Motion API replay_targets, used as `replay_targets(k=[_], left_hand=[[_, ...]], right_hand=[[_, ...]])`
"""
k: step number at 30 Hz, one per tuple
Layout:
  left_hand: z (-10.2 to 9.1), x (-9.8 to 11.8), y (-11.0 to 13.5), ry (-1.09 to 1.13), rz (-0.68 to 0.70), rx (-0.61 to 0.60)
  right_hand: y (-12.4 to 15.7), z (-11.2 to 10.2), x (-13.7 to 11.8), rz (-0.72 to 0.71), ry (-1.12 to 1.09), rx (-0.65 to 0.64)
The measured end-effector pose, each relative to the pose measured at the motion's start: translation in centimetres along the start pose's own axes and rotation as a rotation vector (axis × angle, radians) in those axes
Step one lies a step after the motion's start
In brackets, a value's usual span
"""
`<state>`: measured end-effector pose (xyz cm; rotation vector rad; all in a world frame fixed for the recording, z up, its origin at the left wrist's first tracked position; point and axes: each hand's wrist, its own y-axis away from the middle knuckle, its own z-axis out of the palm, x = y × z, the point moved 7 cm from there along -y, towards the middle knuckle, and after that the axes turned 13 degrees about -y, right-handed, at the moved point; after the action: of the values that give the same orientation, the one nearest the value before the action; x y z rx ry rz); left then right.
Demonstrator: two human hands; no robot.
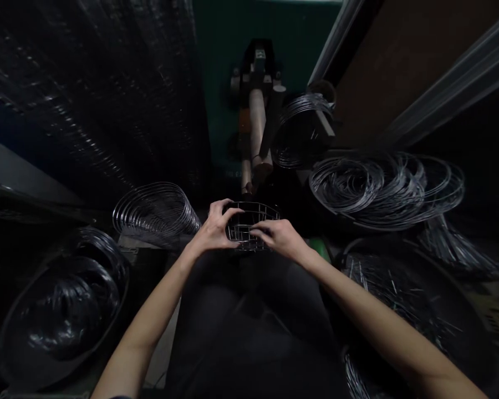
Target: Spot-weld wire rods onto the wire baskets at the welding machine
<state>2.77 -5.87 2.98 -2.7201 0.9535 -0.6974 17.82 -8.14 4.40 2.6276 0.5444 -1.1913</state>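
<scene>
Bare forearms (153, 316) angle up from the bottom of my view. Leftmost, I see a tub (14, 343) of shiny rings, then a wire-ring stack (158, 213). Beside that, my left hand (212, 228) curves in a wide C, gripping the left end of a small wire basket (243, 233). My right hand's (285, 237) thumb and forefinger nearly meet at its grid; in this gloom I can't tell whether they pinch wire. Farther right lie loose wire hoops (382, 188).
</scene>
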Motion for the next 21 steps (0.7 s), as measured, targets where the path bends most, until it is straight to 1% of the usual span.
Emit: replay_targets(k=[1,3,6,10,13,21], left_hand=[[0.1,0.0,-0.1,0.002,-0.014,0.005],[0.3,-0.1,-0.2,0.017,-0.04,0.023],[0.7,-0.2,-0.6,0.038,-0.065,0.042],[1.1,-0.2,-1.2,0.061,-0.066,0.073],[1.2,-0.2,-1.5,0.064,-0.06,0.076],[1.8,-0.4,-1.3,0.056,-0.105,0.064]], right_hand=[[0.2,0.2,-0.3,-0.069,0.133,0.01],[0.8,0.8,-0.7,-0.156,0.35,-0.027],[1.3,0.9,-0.6,-0.21,0.511,-0.071],[1.0,0.1,-0.7,-0.299,0.534,-0.053],[0.8,-0.2,-0.5,-0.342,0.53,-0.042],[0.9,0.1,0.4,-0.362,0.529,-0.028]])
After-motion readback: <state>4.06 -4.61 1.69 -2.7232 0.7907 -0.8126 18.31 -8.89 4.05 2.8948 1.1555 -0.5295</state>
